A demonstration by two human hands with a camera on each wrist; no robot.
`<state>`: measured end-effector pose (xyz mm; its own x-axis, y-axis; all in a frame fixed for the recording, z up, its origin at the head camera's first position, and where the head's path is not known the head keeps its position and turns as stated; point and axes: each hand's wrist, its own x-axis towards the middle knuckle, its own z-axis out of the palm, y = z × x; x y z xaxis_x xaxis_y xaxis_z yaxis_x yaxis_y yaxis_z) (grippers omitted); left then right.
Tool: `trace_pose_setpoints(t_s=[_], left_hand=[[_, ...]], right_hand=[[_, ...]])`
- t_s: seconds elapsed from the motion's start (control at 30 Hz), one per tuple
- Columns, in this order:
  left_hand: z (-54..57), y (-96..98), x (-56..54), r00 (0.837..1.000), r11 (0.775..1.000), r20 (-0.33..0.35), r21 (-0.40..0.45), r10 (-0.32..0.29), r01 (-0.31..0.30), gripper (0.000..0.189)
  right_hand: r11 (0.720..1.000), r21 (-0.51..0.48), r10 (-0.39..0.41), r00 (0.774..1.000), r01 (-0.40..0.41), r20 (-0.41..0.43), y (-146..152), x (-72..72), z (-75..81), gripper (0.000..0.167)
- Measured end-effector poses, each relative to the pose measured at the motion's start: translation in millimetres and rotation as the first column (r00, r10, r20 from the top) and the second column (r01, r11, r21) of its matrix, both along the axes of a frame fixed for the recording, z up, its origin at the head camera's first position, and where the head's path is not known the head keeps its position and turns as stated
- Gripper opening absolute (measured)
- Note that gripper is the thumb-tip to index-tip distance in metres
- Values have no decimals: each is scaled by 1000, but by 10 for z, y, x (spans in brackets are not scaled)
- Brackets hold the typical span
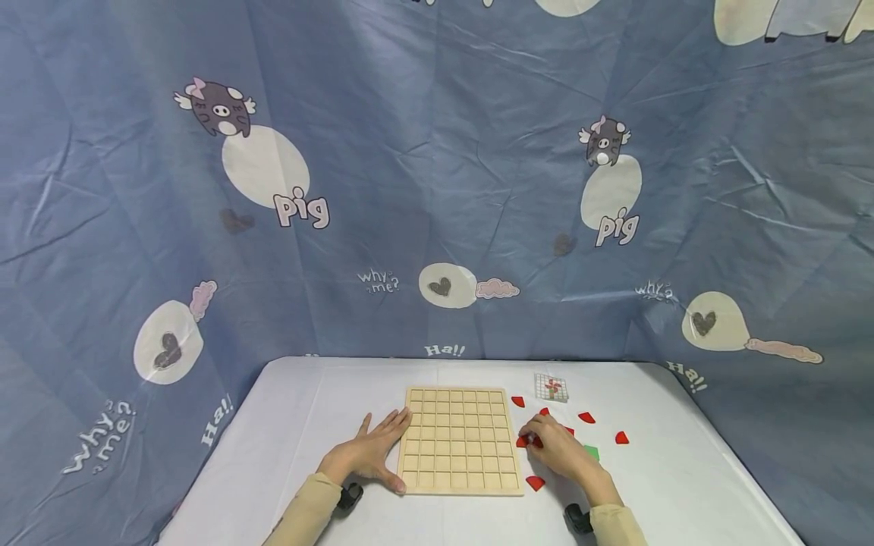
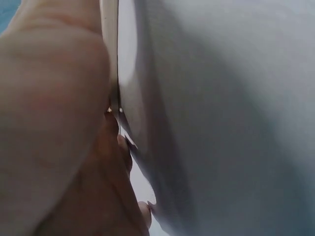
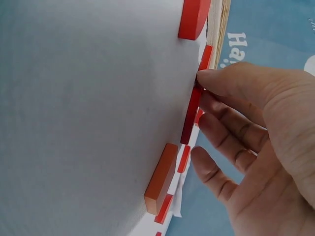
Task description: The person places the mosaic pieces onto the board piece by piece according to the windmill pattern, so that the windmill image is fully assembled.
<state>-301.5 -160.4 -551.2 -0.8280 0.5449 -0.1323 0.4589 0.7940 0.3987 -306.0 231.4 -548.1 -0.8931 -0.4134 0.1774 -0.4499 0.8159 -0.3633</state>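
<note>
Blue cloth [image 1: 437, 227] behind and at both sides, creased, printed with pigs, hearts and pale lettering, around a white table [image 1: 683, 485]. On that table, just right of the board, a red piece [image 3: 192, 118], pinched between thumb and finger of the right hand [image 1: 556, 451], other fingers loosely bent and apart from it. Cannot tell whether lifted or resting on the table. Scattered near that hand, other red pieces [image 1: 586, 417], several with one rounded edge: one near the board's far right corner, one by the near right corner, one well out to the right. Just right of the same hand, partly covered by it, a green piece [image 1: 592, 453].

To the left, a pale wooden board [image 1: 459, 440], ruled into squares, none filled. Along its left edge, the left hand [image 1: 369, 451], spread wide, grasping nothing, fingertips against the edge, thumb at the near left corner. Beyond the pieces, toward the far side, a card [image 1: 551, 387], squared, with a red and green figure. Nearest, beige sleeves [image 1: 307, 508] and black wristbands [image 1: 350, 497] on both arms
</note>
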Motion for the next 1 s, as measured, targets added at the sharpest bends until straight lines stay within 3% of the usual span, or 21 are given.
trace_pose_setpoints(t_s=[0.7, 1.0], left_hand=[[-23, 57, 51, 999, 999, -2, -33, 41, -41, 135], [-17, 44, 68, 999, 999, 16, -22, 30, -30, 136]], right_hand=[[1000, 3, -21, 999, 21, -37, 2, -10, 16, 19], [999, 3, -32, 999, 32, -20, 12, 22, -4, 18]])
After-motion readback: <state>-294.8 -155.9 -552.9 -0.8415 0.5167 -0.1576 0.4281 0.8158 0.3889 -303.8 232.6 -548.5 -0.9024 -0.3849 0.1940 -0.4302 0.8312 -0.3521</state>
